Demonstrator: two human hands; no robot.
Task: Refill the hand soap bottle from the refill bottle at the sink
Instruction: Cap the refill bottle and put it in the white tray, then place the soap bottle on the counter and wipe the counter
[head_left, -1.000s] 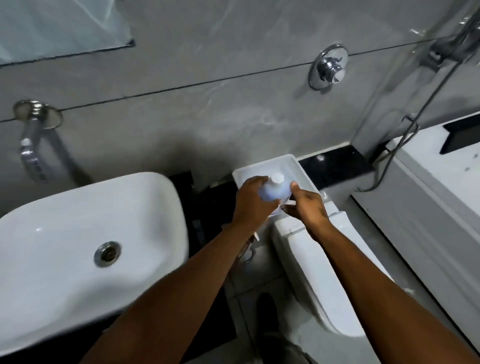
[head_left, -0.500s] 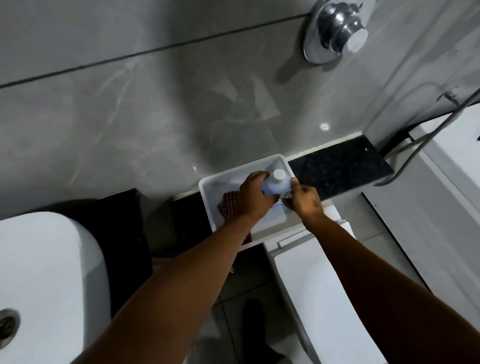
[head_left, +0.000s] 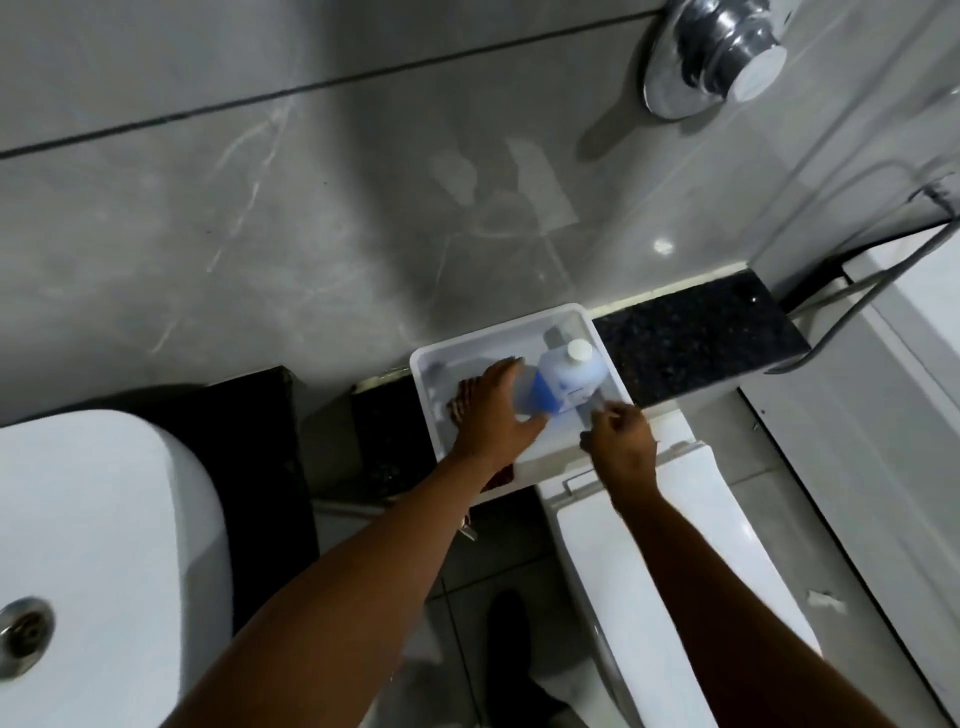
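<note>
A translucent refill bottle (head_left: 571, 376) with a white cap and blue label sits tilted inside a white plastic tray (head_left: 431, 364) on top of the toilet tank. My left hand (head_left: 496, 410) wraps the bottle's left side, thumb under its lower edge. My right hand (head_left: 621, 441) hovers just in front of the bottle's right side, fingers bunched and holding nothing. Part of a red-brown item shows in the tray under my left hand. No pump soap bottle is in view.
The white sink basin (head_left: 104, 545) with its metal drain (head_left: 23, 634) lies at the lower left. The closed toilet lid (head_left: 649, 561) is below the tray. A chrome flush button (head_left: 717, 57) sits on the grey wall, and a black ledge (head_left: 691, 343) runs right of the tray.
The view has closed in on the tray. My right hand has come off the bottle and drawn back slightly. My left hand has slid lower around the bottle, which now leans.
</note>
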